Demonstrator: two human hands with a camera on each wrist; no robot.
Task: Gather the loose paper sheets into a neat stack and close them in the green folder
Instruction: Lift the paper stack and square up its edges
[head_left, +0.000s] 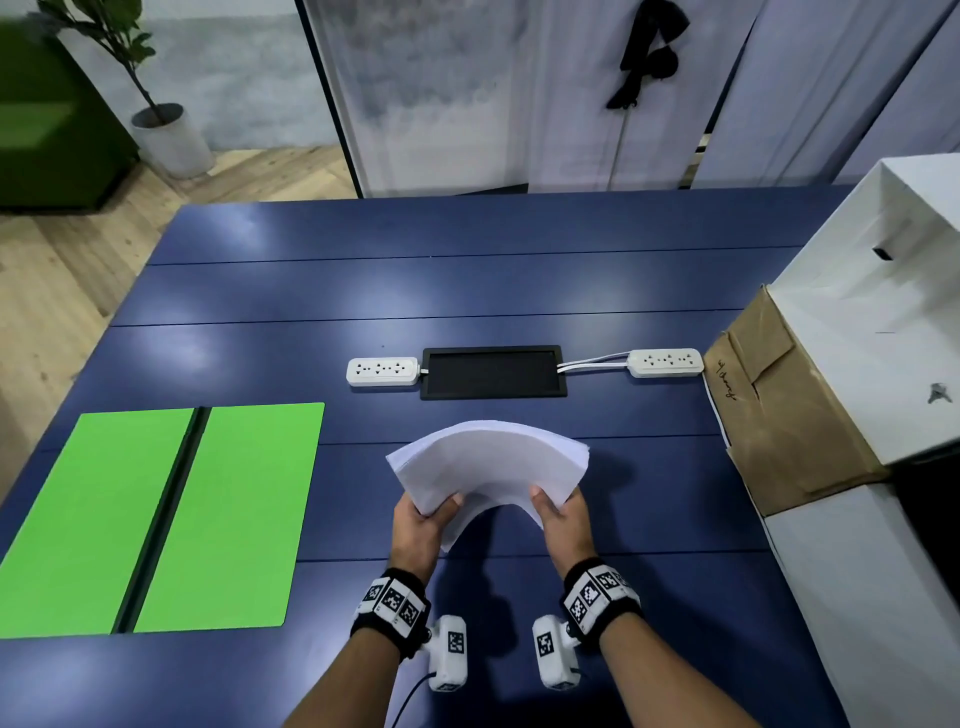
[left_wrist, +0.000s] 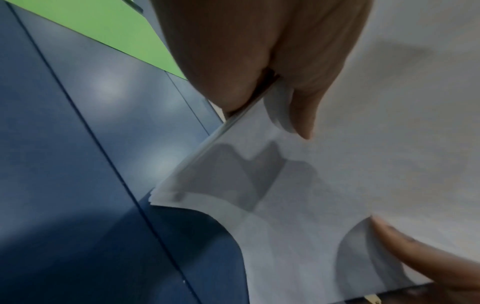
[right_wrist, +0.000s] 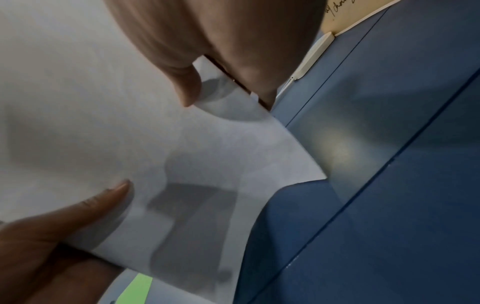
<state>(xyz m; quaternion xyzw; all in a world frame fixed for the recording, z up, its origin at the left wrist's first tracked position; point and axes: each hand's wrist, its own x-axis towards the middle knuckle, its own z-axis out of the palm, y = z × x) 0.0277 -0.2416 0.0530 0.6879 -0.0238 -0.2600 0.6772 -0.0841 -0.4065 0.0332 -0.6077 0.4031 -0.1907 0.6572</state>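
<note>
Left hand (head_left: 418, 525) and right hand (head_left: 563, 519) each pinch a near corner of the paper stack (head_left: 491, 462), bowed up over the desk (head_left: 519, 291); ease the bend, tap edges flush, then carry left to the open green folder (head_left: 156, 519)

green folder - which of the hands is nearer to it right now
Left. The left hand grips the paper stack's left edge, just right of the open green folder. The right hand grips the stack's right edge, farther from it.
</note>
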